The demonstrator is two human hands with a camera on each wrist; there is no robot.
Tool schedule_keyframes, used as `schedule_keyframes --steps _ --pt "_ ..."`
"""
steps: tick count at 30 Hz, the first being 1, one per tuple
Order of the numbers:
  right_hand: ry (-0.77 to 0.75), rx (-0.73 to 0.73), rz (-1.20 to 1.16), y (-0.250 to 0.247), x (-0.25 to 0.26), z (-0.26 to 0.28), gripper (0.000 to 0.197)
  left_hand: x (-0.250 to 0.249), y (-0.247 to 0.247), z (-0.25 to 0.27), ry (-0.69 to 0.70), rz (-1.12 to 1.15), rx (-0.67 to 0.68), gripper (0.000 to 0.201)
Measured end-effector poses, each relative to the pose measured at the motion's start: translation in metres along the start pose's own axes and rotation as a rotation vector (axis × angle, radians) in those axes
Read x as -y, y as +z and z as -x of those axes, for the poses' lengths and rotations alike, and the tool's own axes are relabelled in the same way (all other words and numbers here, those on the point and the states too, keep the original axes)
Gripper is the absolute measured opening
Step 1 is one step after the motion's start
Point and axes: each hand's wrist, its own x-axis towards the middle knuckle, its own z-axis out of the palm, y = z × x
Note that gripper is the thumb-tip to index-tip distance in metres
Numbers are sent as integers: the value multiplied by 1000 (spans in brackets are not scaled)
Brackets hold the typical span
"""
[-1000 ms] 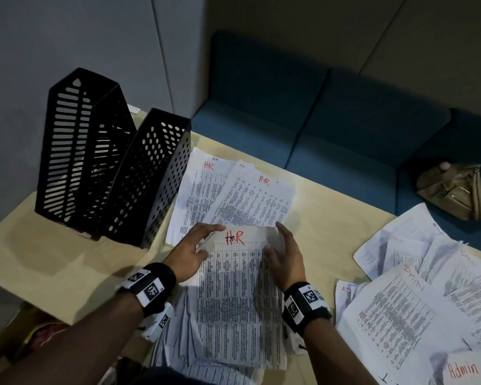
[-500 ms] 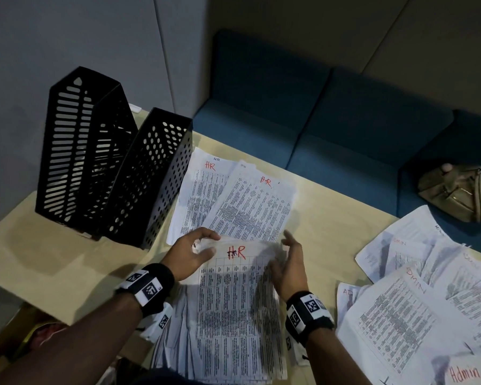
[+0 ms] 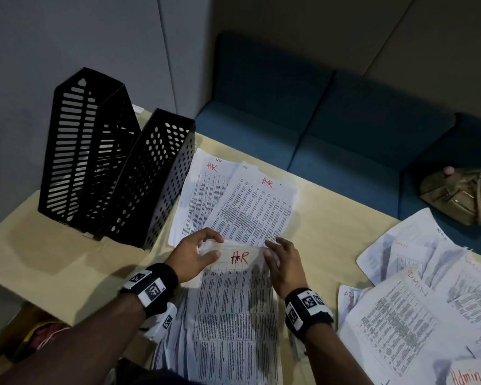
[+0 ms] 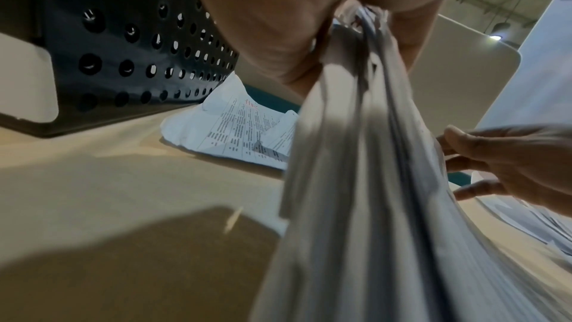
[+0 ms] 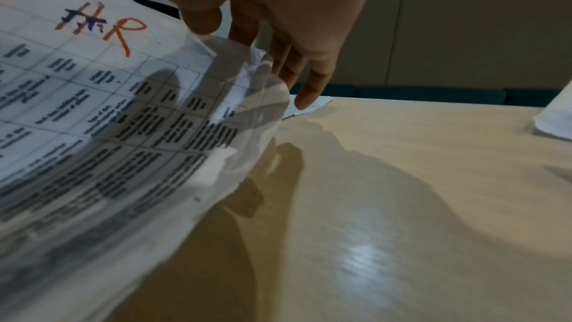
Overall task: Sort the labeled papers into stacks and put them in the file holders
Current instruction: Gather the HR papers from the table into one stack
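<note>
A thick stack of printed sheets (image 3: 233, 315), its top one marked "HR", lies at the table's near edge with its far end raised. My left hand (image 3: 206, 250) pinches the stack's far left corner between thumb and fingers; the left wrist view shows the sheets (image 4: 356, 180) hanging from that grip. My right hand (image 3: 272, 254) is at the far right corner, thumb on the top sheet (image 5: 108, 107) and straight fingers (image 5: 309, 75) behind its curled edge. Two loose HR sheets (image 3: 242, 207) lie just beyond. A slotted black file holder (image 3: 78, 151) and a perforated one (image 3: 153, 179) stand at the left.
A spread of sheets marked "Admin" (image 3: 414, 315) covers the table's right end. Bare tabletop (image 3: 325, 232) lies between the two paper groups. A blue sofa (image 3: 331, 129) runs behind the table, with a tan bag (image 3: 456, 195) on it at the right.
My left fingers have curled round the stack's far left corner and lifted that end a little. The right hand has slid slightly nearer along the right edge.
</note>
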Motion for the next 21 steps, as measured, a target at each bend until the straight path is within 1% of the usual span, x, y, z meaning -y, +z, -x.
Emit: schedule_keyframes --steps 3,7,11,13,14,15,17,18,21 --pt "79 -25 -162 -4 5 -1 48 -2 1 1 11 -2 -18 28" --pt "200 22 -215 -12 7 -7 23 -6 6 3 29 96 -49 24" --pt "283 27 -328 -14 1 -10 16 -1 4 3 12 76 -72 18" --pt "288 12 -416 -13 1 -9 14 -1 5 3 24 109 -68 21" --pt "303 5 -462 -12 1 -8 16 0 6 3 34 121 -67 25" --pt "325 7 -502 -11 3 -6 25 -2 7 3 44 131 -64 26" --pt "389 37 -524 -8 7 -2 56 -5 9 4 58 147 -72 23" --pt "406 57 -513 -5 9 -1 66 -4 9 3 65 150 -82 20" --pt "375 63 -472 0 17 3 66 -3 9 4 76 141 -114 16"
